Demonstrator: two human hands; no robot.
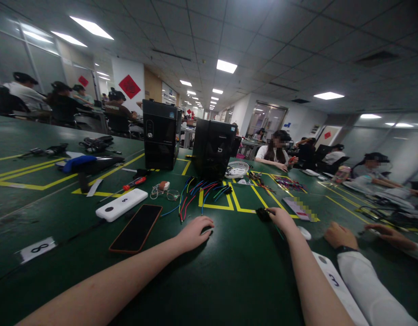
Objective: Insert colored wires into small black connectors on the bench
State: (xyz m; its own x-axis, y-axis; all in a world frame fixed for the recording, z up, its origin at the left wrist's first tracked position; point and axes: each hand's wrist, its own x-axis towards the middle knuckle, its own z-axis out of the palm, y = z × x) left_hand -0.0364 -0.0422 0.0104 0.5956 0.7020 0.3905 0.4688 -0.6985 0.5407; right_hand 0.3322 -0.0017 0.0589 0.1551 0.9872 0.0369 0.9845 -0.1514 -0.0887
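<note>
My left hand (195, 231) rests on the green table (229, 271), fingers curled down over a small dark object I cannot make out. My right hand (280, 217) lies further right, its fingertips touching a small black part (263, 213) near the yellow floor-tape lines. A bundle of coloured wires (202, 192) lies just beyond both hands. Left of my left hand lie a black phone with an orange rim (136, 228) and a white power bank (122, 204).
Two black computer towers (160, 134) (213, 148) stand at the back of the table. A white basket (236, 169), glasses (164, 191) and a red-handled screwdriver (134, 183) lie around. A co-worker's hands (341, 236) work at my right; other people sit further off.
</note>
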